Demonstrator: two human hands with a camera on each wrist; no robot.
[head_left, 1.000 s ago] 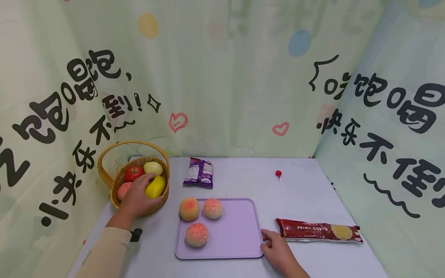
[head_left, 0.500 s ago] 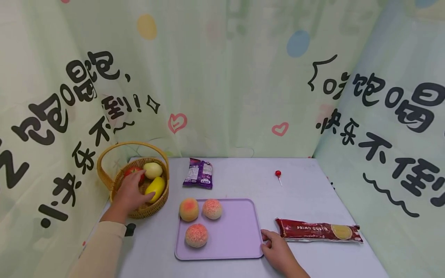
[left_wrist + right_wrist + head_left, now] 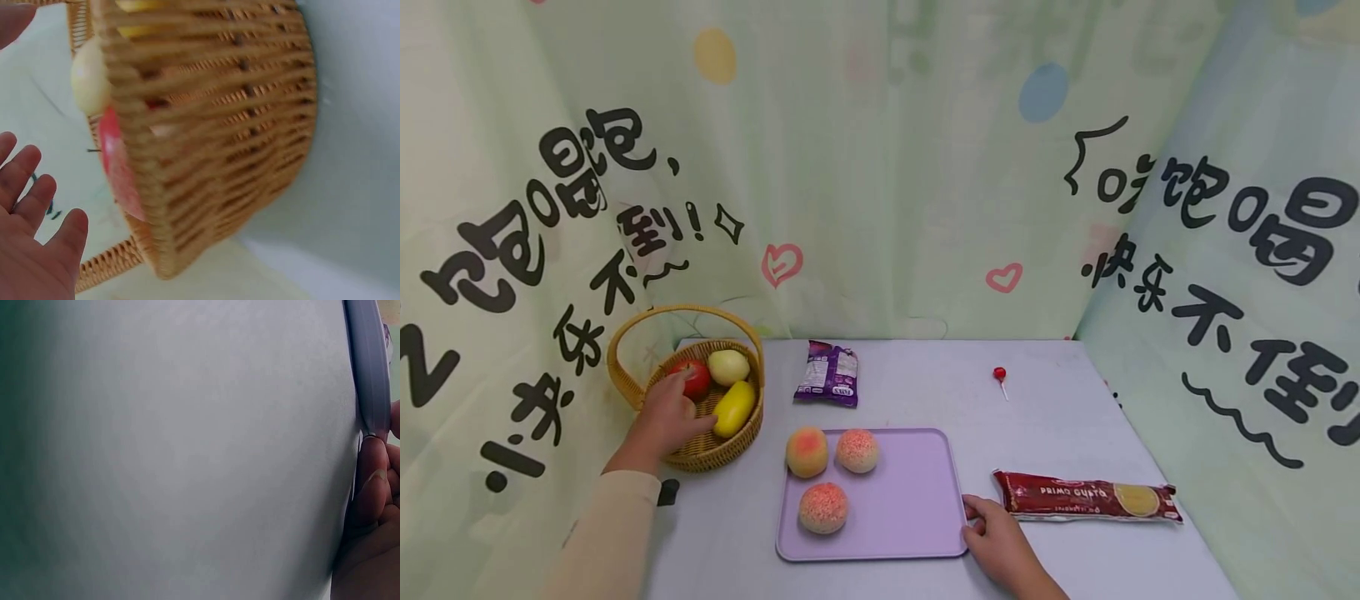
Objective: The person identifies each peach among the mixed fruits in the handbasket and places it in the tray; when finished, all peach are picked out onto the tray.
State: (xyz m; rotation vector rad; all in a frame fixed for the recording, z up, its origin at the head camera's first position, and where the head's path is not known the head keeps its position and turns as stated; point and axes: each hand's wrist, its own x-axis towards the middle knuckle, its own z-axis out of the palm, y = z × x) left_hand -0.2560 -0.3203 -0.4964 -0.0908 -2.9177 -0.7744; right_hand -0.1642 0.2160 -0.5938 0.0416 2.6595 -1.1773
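Note:
A wicker basket at the table's left holds a red apple, a pale green fruit and a yellow fruit. My left hand reaches into it with straight fingers, the fingertips touching the red apple. In the left wrist view the left hand is spread beside the basket. My right hand pinches the right edge of a lilac tray near its front corner, and the right wrist view shows the fingers on the rim. Three peach-coloured fruits lie on the tray.
A purple snack bag lies behind the tray. A red lollipop is at the back right, and a long red biscuit packet lies right of the tray. Printed curtains close in the grey table on three sides.
My left hand has slid left and back inside the basket, off the yellow fruit and onto the red apple, covering the pinkish fruit. The right hand has stayed put.

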